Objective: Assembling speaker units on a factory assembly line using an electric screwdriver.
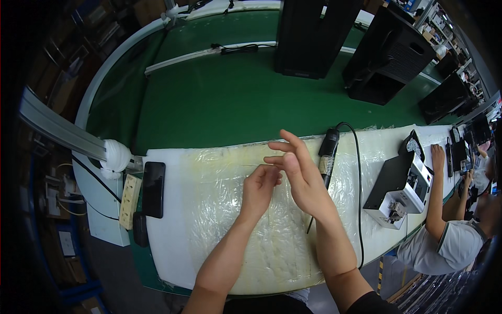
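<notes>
Centre of frame: left hand [260, 184] curled loosely, fingertips pinched together, possibly on something very small, too small to make out. Right hand [299, 172] just beside it and touching at the fingertips, fingers spread and straight, holding nothing visible. Both poised above a white foam pad [172, 235] wrapped in wrinkled, glossy clear plastic film [219, 172], lower centre.

Just right of the hands, a slim black electric screwdriver [328, 152], cylindrical, lying on the film, its black cord [359, 183] looping down toward the lower edge. At left of the pad, a flat black phone [153, 188] beside a cream power strip [129, 201]. Right of centre, a boxy black-and-white screw feeder [400, 186]; beyond it, a co-worker's arm [434, 193] at far right. Upper frame: matte green conveyor belt [235, 94] carrying tall black housings [314, 36].

Likely risks, as a judgement: any tiny part pinched here slipping and vanishing into the film's creases; a forearm snagging the cord and dragging the screwdriver off the slick plastic.
</notes>
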`<state>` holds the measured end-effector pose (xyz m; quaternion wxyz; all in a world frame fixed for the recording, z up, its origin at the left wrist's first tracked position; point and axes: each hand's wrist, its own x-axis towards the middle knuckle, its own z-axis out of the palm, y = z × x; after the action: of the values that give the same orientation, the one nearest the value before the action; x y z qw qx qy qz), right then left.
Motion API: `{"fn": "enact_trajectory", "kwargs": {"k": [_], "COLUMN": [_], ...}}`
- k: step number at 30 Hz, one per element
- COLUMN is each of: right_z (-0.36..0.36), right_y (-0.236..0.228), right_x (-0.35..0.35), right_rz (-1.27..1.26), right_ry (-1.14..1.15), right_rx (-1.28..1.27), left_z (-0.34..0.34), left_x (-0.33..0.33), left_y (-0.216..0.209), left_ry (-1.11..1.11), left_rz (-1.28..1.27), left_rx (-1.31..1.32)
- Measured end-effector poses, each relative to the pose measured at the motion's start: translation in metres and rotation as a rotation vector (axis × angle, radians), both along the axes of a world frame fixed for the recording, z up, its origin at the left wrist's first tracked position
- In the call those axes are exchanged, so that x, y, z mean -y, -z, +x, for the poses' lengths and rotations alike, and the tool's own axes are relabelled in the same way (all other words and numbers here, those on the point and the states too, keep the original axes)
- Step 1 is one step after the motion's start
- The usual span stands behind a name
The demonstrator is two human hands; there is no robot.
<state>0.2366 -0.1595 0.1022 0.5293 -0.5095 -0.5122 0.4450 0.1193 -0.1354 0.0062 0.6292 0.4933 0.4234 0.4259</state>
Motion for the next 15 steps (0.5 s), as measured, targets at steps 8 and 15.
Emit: {"fn": "enact_trajectory", "kwargs": {"k": [8, 15], "right_z": [0.008, 0.009], "right_y": [-0.015, 0.005], "right_x": [0.004, -0.002], "right_rz": [-0.008, 0.041], "right_ry": [0.101, -0.091], "right_rx": [0.257, 0.723], "left_z": [-0.002, -0.002], "left_x": [-0.002, -0.003], "left_y": [0.004, 0.004], "left_ry": [0.000, -0.036], "left_rz": [-0.054, 0.134], "left_rx": [0.024, -0.100]}}
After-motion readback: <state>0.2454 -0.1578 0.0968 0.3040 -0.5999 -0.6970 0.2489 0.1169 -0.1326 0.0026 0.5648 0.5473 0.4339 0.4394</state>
